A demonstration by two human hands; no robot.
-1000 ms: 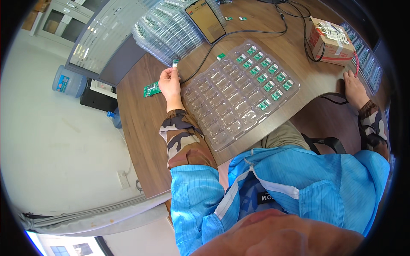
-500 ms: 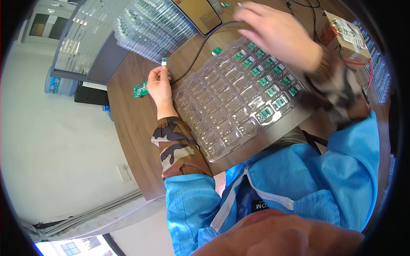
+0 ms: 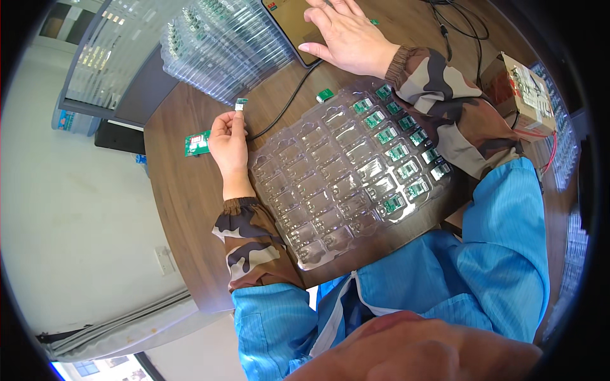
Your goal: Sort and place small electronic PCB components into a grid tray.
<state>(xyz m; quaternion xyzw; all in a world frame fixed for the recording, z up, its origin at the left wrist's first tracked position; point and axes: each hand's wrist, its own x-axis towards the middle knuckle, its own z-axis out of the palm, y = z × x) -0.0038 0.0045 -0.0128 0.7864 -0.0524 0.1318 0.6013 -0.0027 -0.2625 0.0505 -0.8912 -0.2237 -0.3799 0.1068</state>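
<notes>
The left hand (image 3: pixel 229 141) has its fingers pinched on a small green board (image 3: pixel 241 103); the right hand (image 3: pixel 343 35) lies flat, fingers spread, on the tablet (image 3: pixel 293 25). Keep the pinch steady over the clear tray (image 3: pixel 318 190).

Brown wooden table (image 3: pixel 184 209) is carrying everything. Clear blister tray (image 3: pixel 330 184) is lying just right of the left-hand fingers (image 3: pixel 238 120), with green modules (image 3: pixel 399 152) sitting in its right-hand pockets. Green circuit board (image 3: pixel 197 143) is lying just left of those fingers. Loose green module (image 3: pixel 325 95) and black cable (image 3: pixel 286 105) are lying between them and the right-hand fingers (image 3: pixel 321 19). Stack of clear trays (image 3: pixel 216 44) is standing left of the latter. Cardboard box (image 3: pixel 524 95) is sitting well to their right.
</notes>
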